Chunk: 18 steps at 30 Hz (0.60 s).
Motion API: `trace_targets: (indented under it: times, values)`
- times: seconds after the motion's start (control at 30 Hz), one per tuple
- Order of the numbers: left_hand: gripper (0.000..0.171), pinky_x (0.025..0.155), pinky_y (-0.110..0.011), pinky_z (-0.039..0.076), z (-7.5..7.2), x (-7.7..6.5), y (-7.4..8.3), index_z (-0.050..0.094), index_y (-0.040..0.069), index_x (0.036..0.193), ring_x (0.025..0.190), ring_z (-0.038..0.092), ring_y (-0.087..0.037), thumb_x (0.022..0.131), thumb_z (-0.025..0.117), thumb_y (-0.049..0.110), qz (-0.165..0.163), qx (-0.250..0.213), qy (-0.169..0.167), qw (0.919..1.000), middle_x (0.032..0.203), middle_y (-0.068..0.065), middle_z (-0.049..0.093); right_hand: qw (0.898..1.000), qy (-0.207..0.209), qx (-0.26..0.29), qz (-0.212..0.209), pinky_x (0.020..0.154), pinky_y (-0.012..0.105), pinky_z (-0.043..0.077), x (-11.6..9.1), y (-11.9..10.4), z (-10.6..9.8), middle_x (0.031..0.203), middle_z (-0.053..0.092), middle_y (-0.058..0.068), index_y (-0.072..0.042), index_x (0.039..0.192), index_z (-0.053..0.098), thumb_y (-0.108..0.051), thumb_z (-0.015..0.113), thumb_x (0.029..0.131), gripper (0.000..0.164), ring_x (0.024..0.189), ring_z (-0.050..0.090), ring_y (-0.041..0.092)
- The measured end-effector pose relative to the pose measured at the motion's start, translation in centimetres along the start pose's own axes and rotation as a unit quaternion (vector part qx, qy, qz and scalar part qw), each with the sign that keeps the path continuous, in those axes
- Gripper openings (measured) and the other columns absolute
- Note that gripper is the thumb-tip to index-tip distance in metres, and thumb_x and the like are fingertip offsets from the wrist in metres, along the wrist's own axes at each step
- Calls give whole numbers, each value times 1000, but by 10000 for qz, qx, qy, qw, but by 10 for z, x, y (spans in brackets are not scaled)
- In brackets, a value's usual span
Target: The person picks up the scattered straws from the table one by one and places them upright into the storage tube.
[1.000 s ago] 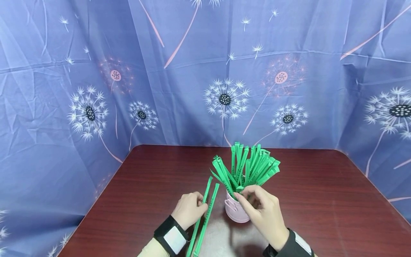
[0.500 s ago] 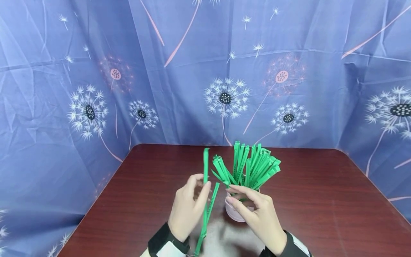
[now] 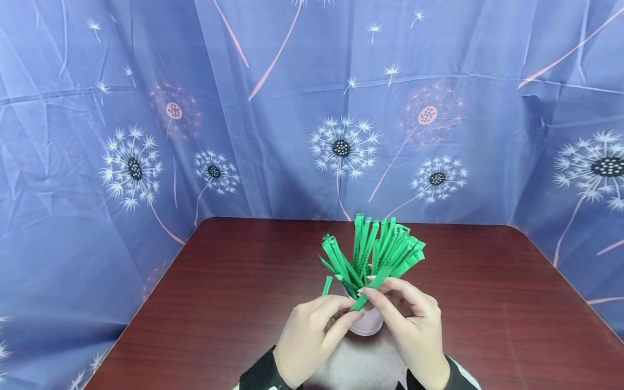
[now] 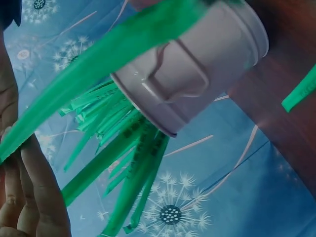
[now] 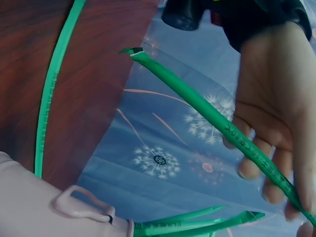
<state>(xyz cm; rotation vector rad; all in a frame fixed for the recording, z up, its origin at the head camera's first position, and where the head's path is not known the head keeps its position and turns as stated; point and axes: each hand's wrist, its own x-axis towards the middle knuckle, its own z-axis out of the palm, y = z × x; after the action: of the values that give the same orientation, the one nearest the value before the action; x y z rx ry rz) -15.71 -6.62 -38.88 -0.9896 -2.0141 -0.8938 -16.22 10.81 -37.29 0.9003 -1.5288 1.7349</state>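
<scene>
My left hand point(image 3: 309, 338) pinches the near end of a slim green wrapped straw point(image 3: 380, 277) with dark printing. Thumb and fingertips of my right hand point(image 3: 418, 325) pinch the same straw further up, in front of a small pale pink bucket point(image 3: 366, 324). The straw tilts up to the right in the head view; in the right wrist view most of its length point(image 5: 197, 103) shows. Many similar green straws point(image 3: 390, 246) stand fanned out in the bucket. Both hands partly hide the bucket's rim.
Another green straw point(image 5: 48, 98) lies on the dark red-brown table point(image 3: 234, 271) left of the bucket, mostly behind my left hand in the head view. A blue dandelion-print cloth point(image 3: 273, 162) hangs behind and beside the table.
My left hand picked up one of the two loose straws from the table, raised it upright, then brought it right to the bucket. My right hand now pinches that straw too.
</scene>
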Motion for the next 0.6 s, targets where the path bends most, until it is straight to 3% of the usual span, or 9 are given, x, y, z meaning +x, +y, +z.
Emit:
trace_targets:
  times: [0.17,0.43,0.53,0.6]
  values:
    - [9,67,-5,46,1,-7,-4,70,16,97,71,58,5,96,66,23,-174,-42,-188,9997,85,9,71,9987,501,23,71,59,14,51,5,-3,-7,84,75,-1,9,95,68,27,60,78,27,66,69,6]
    - [12,61,-3,39,1,-23,-17,70,20,89,65,49,9,92,69,31,-830,-32,-728,9939,79,14,66,9918,1241,288,94,63,18,55,19,-12,-22,78,75,6,19,99,65,29,57,80,22,65,71,11]
    - [12,61,-5,40,1,-28,-23,71,20,88,66,52,9,91,70,32,-1126,135,-1036,9881,80,14,67,9880,1448,527,-70,64,22,56,24,-14,-27,75,73,11,25,99,60,29,54,81,19,63,71,16]
    - [11,61,-8,42,1,-31,-27,72,20,89,68,55,7,90,71,31,-1495,262,-1398,9785,81,14,68,9843,1639,622,-190,63,23,57,27,-15,-30,76,73,13,26,99,59,30,54,80,20,61,70,17]
